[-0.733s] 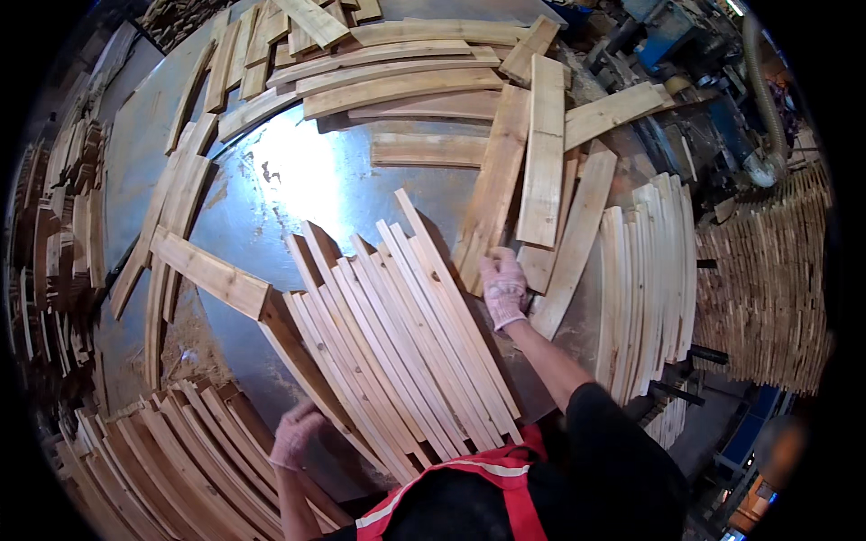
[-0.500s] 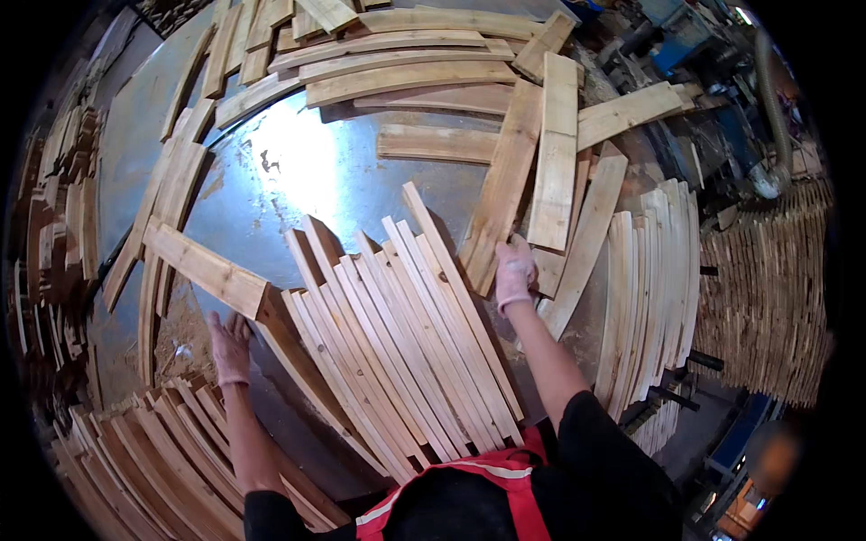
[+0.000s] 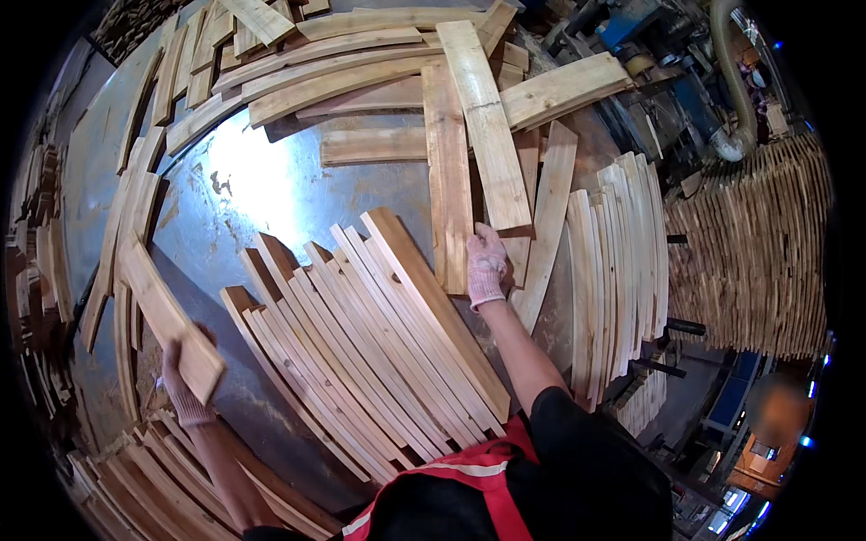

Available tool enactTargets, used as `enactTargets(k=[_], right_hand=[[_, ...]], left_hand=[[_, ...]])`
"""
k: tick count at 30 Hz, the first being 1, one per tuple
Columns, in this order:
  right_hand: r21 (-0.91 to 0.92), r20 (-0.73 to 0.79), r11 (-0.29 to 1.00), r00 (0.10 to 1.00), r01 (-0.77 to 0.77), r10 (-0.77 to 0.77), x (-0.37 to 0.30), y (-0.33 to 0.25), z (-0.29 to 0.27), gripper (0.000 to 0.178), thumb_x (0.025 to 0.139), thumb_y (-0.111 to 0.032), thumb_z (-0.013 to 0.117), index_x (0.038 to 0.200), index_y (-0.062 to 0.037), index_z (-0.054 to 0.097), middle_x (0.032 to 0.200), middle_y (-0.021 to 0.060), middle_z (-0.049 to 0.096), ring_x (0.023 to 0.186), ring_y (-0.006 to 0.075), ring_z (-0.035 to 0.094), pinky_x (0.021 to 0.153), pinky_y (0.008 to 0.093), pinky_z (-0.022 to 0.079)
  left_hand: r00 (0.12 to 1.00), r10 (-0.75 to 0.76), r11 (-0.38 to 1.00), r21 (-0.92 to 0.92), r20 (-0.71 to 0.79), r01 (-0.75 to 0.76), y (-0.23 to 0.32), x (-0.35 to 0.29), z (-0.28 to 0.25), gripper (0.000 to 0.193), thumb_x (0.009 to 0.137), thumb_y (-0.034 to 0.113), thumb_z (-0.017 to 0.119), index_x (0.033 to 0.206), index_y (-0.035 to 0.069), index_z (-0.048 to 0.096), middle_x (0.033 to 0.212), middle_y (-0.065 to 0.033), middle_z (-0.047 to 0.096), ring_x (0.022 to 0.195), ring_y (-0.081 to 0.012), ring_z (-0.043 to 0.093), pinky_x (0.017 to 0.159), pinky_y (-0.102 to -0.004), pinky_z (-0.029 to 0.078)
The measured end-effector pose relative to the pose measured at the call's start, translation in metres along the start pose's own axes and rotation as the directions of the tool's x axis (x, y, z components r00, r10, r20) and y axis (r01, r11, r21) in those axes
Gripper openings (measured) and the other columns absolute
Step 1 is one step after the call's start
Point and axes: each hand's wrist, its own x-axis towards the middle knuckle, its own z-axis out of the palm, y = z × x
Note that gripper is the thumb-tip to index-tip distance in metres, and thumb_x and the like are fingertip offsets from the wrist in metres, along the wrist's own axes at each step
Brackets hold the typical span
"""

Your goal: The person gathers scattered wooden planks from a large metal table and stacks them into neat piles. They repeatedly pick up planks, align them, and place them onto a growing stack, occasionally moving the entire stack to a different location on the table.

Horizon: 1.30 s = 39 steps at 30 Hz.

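My left hand [image 3: 187,389], in a pale work glove, is closed on the near end of a short flat wooden board [image 3: 171,307]. The board is tilted, and its far end overlaps loose planks at the left; the fingers under it are hidden. My right hand [image 3: 488,263], gloved too, is closed at the lower right edge of a longer wooden board [image 3: 446,194], with its fingertips partly hidden. Between my hands, a row of narrow wooden strips [image 3: 361,343] stands on edge, side by side, close to my body.
Loose planks [image 3: 352,86] lie along the far side of the metal table [image 3: 298,176]. Another board [image 3: 487,126] crosses those by my right hand. Upright strips [image 3: 618,279] and a tall wood stack [image 3: 758,243] stand at the right. More strips [image 3: 149,482] sit at the lower left.
My left hand has taken hold of the short board and moved it left, away from the strip row. My right hand stays at the longer board's edge. The whole view has turned somewhat.
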Motion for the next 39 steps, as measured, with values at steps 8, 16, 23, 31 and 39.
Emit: enactTargets(k=[8,16,23,31,39], right_hand=[[-0.146,0.264,0.983,0.962,0.114,-0.073,0.017,-0.026,-0.047,0.041,0.099,-0.018,0.055,0.133,0.0039,0.061,0.127,0.0171,0.068,0.111,0.0277,0.065,0.102,0.0338,0.047],[0.187,0.979,-0.221,0.200,-0.957,-0.038,-0.036,-0.094,-0.080,0.061,0.099,-0.041,0.066,0.139,0.0022,0.048,0.105,0.0162,0.064,0.081,0.0213,0.062,0.069,0.0298,0.055],[-0.020,0.960,-0.357,0.082,-0.934,-0.269,-0.081,-0.091,-0.073,0.065,0.095,-0.042,0.072,0.137,0.0024,0.049,0.115,0.0151,0.062,0.082,0.0201,0.063,0.067,0.0353,0.059],[-0.196,0.646,0.956,0.762,0.218,-0.042,-0.092,-0.093,-0.027,0.048,0.097,-0.039,0.070,0.127,-0.0019,0.065,0.118,0.0192,0.071,0.106,0.0338,0.070,0.090,0.0387,0.057],[-0.471,0.668,0.804,0.742,0.363,0.057,0.028,-0.089,0.133,0.045,0.092,-0.051,0.066,0.111,-0.0112,0.074,0.113,0.0174,0.072,0.106,0.0340,0.069,0.085,0.0452,0.057]], left_hand=[[0.972,0.082,0.225,0.954,-0.222,0.199,-0.161,-0.182,-0.094,0.034,0.096,0.028,0.066,0.117,0.000,0.065,0.089,-0.0064,0.066,0.079,-0.0184,0.061,0.072,-0.0354,0.054],[0.988,0.033,0.604,0.790,-0.151,0.100,-0.196,-0.219,-0.037,0.043,0.100,0.021,0.058,0.137,-0.002,0.058,0.126,-0.0116,0.068,0.114,-0.0204,0.061,0.101,-0.0327,0.047],[0.966,0.156,0.715,0.652,0.205,-0.254,-0.150,-0.139,0.112,0.068,0.102,0.028,0.061,0.158,-0.001,0.034,0.154,-0.0250,0.046,0.142,-0.0325,0.047,0.119,-0.0394,0.038],[0.978,-0.077,0.992,0.116,0.196,0.055,-0.188,-0.083,0.234,0.057,0.093,0.016,0.068,0.138,0.007,0.033,0.104,-0.0113,0.059,0.090,-0.0230,0.063,0.080,-0.0408,0.057],[0.980,0.128,0.703,0.711,-0.150,0.017,-0.131,-0.075,0.119,0.086,0.084,0.016,0.080,0.154,0.000,0.033,0.120,-0.0152,0.066,0.099,-0.0202,0.066,0.084,-0.0334,0.056]])
